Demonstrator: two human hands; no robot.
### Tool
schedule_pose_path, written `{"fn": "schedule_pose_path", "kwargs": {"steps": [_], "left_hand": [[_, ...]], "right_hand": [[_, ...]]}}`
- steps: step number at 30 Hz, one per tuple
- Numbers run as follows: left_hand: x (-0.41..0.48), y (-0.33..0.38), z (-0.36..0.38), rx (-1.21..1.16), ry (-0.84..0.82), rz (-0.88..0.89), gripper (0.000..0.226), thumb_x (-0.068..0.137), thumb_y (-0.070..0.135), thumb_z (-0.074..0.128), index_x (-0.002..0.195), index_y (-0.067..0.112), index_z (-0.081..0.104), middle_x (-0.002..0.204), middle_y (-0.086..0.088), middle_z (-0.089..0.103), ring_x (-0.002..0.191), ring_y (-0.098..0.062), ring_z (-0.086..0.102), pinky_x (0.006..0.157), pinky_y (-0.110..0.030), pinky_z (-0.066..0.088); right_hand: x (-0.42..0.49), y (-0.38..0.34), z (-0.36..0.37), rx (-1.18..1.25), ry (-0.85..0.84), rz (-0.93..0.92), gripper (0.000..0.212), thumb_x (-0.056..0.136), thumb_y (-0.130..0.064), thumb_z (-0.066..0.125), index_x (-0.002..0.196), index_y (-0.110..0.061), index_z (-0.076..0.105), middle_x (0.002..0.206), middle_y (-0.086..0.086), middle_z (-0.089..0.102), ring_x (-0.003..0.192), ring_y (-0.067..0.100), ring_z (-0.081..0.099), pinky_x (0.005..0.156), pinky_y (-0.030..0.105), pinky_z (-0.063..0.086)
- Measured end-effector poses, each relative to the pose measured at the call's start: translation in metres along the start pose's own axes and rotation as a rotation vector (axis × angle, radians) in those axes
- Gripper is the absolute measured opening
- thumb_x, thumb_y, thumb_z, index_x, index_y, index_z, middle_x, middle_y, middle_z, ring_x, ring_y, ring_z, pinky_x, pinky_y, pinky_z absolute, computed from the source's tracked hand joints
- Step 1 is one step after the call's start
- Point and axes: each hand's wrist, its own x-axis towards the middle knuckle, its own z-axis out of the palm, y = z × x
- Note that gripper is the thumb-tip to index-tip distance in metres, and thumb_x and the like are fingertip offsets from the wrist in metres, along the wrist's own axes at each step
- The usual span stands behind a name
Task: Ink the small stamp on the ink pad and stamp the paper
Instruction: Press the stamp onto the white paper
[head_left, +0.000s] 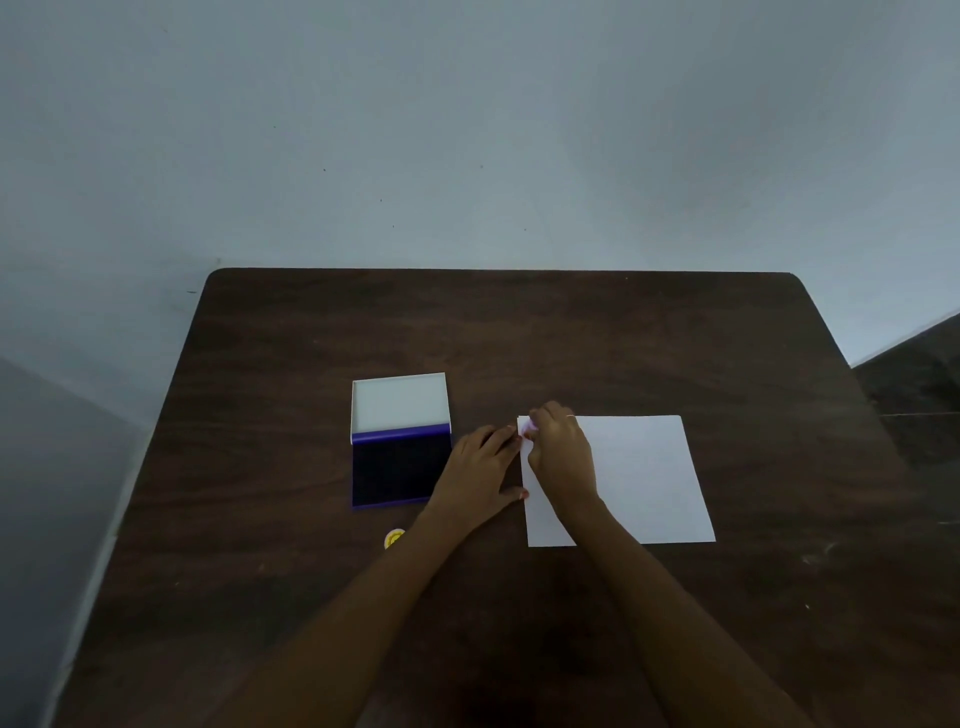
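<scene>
A white sheet of paper (639, 478) lies on the dark wooden table, right of centre. My right hand (563, 457) is closed over a small pinkish stamp (531, 427) at the paper's far left corner; most of the stamp is hidden by my fingers. My left hand (483, 467) lies flat with fingers spread on the table, its fingertips touching the paper's left edge. The ink pad (400, 470), dark blue in a purple case with its white lid (400, 402) flipped open behind it, sits just left of my left hand.
A small round yellow object (394, 538) lies on the table (519, 332) near my left forearm, in front of the ink pad. A pale wall rises behind the table's far edge.
</scene>
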Motion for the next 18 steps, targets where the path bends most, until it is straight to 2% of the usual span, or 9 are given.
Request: {"fn": "schedule_pose_path", "kwargs": {"steps": [9, 14, 18], "left_hand": [[0.001, 0.0, -0.001, -0.014, 0.003, 0.005, 0.067, 0.085, 0.042, 0.054, 0.139, 0.015, 0.026, 0.152, -0.005, 0.024, 0.139, -0.024, 0.018, 0.114, -0.038, 0.015], [0.001, 0.0, 0.001, -0.005, 0.005, 0.001, 0.066, 0.084, 0.041, 0.056, 0.139, 0.015, 0.028, 0.152, -0.005, 0.025, 0.139, -0.024, 0.019, 0.114, -0.039, 0.015], [0.001, 0.0, 0.001, 0.013, 0.002, -0.004, 0.065, 0.085, 0.041, 0.056, 0.138, 0.015, 0.029, 0.151, -0.006, 0.026, 0.138, -0.025, 0.02, 0.114, -0.039, 0.016]], "right_hand": [[-0.007, 0.004, 0.007, -0.004, 0.077, -0.094, 0.025, 0.071, 0.01, 0.068, 0.095, 0.011, 0.061, 0.095, 0.03, 0.068, 0.085, 0.045, 0.064, 0.079, 0.047, 0.053], [-0.01, 0.007, 0.011, -0.025, 0.113, -0.121, 0.032, 0.062, 0.012, 0.074, 0.091, 0.011, 0.062, 0.089, 0.03, 0.069, 0.079, 0.045, 0.066, 0.072, 0.053, 0.055], [-0.011, 0.007, 0.012, -0.015, 0.126, -0.121, 0.031, 0.062, 0.012, 0.074, 0.091, 0.012, 0.062, 0.089, 0.03, 0.069, 0.078, 0.045, 0.067, 0.071, 0.055, 0.055]]}}
